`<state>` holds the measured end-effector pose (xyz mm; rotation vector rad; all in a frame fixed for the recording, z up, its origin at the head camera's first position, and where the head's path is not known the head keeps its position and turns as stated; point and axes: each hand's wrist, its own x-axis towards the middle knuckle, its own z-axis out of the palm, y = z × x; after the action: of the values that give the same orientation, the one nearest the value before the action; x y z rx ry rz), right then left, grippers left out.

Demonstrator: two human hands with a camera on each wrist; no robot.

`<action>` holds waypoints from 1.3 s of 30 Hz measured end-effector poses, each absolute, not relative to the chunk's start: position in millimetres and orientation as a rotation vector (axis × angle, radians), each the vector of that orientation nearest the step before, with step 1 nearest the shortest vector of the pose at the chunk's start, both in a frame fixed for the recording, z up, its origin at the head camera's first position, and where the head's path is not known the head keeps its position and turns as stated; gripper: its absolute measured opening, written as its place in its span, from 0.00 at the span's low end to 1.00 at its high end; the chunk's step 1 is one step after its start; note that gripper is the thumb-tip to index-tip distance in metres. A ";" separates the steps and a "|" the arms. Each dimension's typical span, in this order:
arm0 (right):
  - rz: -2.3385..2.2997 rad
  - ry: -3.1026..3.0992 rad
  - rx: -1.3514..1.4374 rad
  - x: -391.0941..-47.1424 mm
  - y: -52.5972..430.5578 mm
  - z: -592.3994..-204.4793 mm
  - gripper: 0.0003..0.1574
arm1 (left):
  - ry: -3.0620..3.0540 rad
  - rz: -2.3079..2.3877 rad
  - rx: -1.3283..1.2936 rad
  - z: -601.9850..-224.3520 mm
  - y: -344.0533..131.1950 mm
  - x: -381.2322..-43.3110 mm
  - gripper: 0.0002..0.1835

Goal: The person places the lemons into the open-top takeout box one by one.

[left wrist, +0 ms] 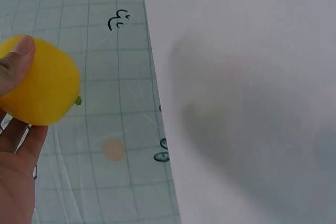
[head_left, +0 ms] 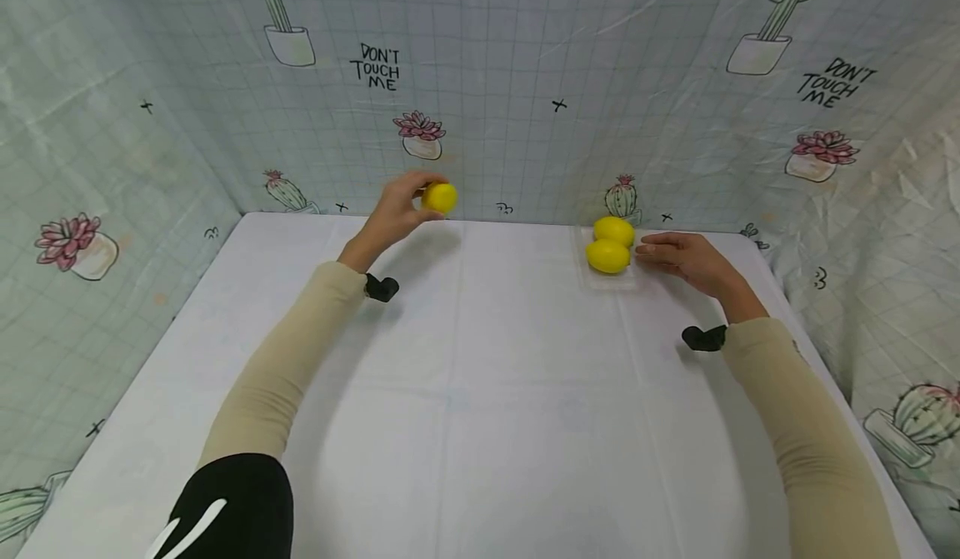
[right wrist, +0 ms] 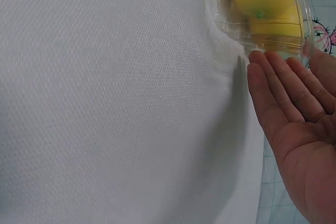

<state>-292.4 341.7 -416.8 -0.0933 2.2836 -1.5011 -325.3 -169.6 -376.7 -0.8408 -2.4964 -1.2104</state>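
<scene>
My left hand (head_left: 397,207) pinches a yellow lemon (head_left: 442,198) between thumb and fingers, raised over the table's far edge. In the left wrist view the lemon (left wrist: 55,82) shows a small green stem tip. Two more lemons, one farther back (head_left: 613,230) and one nearer (head_left: 608,257), lie together in a clear plastic container (head_left: 600,283) at the far right of the table. Beside that container is my right hand (head_left: 693,262), its fingers extended and palm facing it. Up close in the right wrist view, the fingertips (right wrist: 255,56) come right at the container's wall.
A white-covered table (head_left: 510,392) spreads out in front of me. Behind it and at both sides hangs a pale grid-patterned cloth (head_left: 502,134) printed with cacti. A dark padded shape (head_left: 232,509) overlaps the left upper arm at the bottom.
</scene>
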 end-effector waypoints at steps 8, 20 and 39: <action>-1.500 2.272 -0.071 -294.0 340.2 -415.8 0.34 | -2.433 -1.276 -0.995 -367.8 -132.3 -320.1 0.31; -1.474 2.275 -0.063 -289.9 334.6 -412.8 0.34 | -2.486 -1.188 -1.201 -352.1 -72.3 -315.2 0.28; -1.460 2.277 -0.076 -294.6 338.3 -411.6 0.34 | -2.583 -0.848 -1.521 -317.1 0.6 -328.7 0.30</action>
<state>-294.6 338.3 -411.6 -0.0760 2.2773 -1.4600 -328.7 0.6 -317.1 -1.5210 -2.5829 -0.8484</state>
